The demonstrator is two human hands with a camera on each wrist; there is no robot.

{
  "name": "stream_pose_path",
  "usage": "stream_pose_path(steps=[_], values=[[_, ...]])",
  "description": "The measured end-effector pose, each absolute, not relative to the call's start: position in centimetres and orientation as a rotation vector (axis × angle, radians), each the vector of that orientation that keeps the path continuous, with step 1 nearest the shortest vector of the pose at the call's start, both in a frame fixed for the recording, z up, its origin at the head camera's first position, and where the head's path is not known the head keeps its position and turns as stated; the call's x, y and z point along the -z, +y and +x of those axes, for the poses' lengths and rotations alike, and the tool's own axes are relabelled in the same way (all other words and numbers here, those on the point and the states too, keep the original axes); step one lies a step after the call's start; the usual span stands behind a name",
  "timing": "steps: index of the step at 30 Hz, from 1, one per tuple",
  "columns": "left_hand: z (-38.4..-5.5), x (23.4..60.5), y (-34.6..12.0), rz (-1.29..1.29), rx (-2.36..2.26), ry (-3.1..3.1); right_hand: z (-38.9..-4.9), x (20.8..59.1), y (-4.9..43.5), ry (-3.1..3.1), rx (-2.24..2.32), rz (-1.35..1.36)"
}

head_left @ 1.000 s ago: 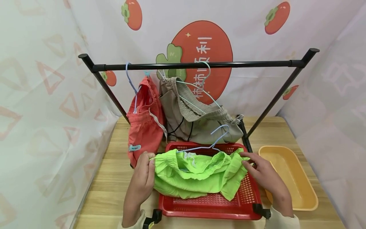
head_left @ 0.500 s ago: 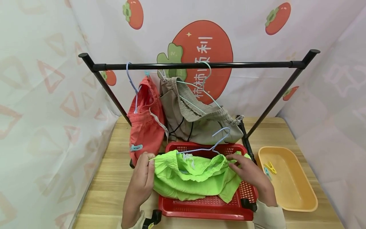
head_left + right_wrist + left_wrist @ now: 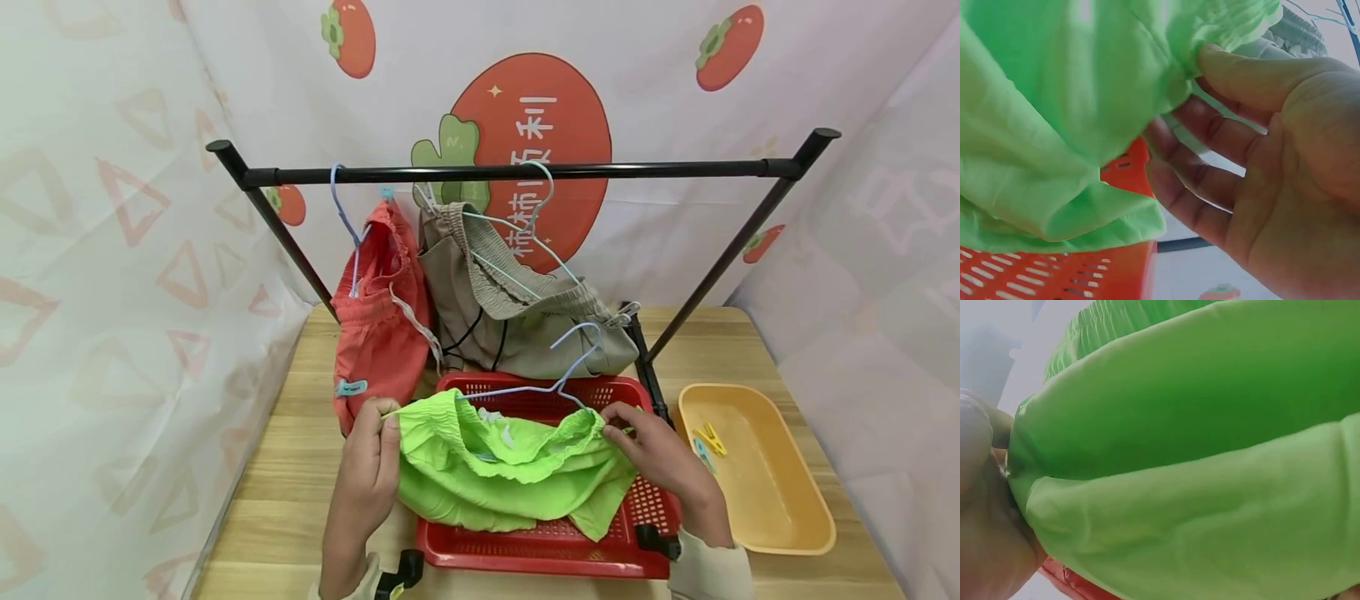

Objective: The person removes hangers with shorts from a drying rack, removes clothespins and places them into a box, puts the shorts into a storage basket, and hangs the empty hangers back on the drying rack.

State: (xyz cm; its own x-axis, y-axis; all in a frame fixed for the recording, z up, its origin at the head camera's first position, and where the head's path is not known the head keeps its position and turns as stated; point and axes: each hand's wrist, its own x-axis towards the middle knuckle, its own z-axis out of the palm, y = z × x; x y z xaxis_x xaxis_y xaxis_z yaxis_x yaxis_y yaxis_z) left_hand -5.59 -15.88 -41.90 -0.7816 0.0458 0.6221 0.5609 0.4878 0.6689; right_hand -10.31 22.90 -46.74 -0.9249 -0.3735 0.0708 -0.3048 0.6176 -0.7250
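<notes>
Bright green shorts [image 3: 510, 492] are held up over a red basket [image 3: 540, 562], with a blue wire hanger [image 3: 573, 362] inside their elastic waistband. My left hand [image 3: 367, 471] grips the left end of the waistband between thumb and curled fingers. At the right end, my right hand [image 3: 667, 462] pinches the waistband; in the right wrist view its thumb [image 3: 1241, 75] lies on the green cloth, the fingers behind. The left wrist view shows the left hand [image 3: 988, 506] at the edge of the shorts [image 3: 1197, 531], which fill most of that picture.
A black rack bar [image 3: 660, 169] carries red shorts [image 3: 378, 350] at the left and grey-brown shorts [image 3: 525, 333] in the middle, both on hangers with clips. A yellow tray [image 3: 780, 492] at the right holds a yellow clothespin [image 3: 710, 439] and a blue clothespin [image 3: 703, 454].
My right hand has moved left from the outer right part of the green shorts to the waistband end and pinches it. The hanger hook has shifted slightly; my left hand keeps its grip.
</notes>
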Motion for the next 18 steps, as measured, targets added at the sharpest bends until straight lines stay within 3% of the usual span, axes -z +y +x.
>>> stream_pose_path(steps=[7, 18], values=[[-5.4, 41.8, -15.9, -0.434, 1.244, -2.224, -9.4, 46.6, 23.6, 2.857, 1.352, -0.611], [-5.7, 41.9, -16.0, -0.476, 1.169, -2.274, -8.6, 46.1, 24.4, 2.974, 1.683, -0.439]])
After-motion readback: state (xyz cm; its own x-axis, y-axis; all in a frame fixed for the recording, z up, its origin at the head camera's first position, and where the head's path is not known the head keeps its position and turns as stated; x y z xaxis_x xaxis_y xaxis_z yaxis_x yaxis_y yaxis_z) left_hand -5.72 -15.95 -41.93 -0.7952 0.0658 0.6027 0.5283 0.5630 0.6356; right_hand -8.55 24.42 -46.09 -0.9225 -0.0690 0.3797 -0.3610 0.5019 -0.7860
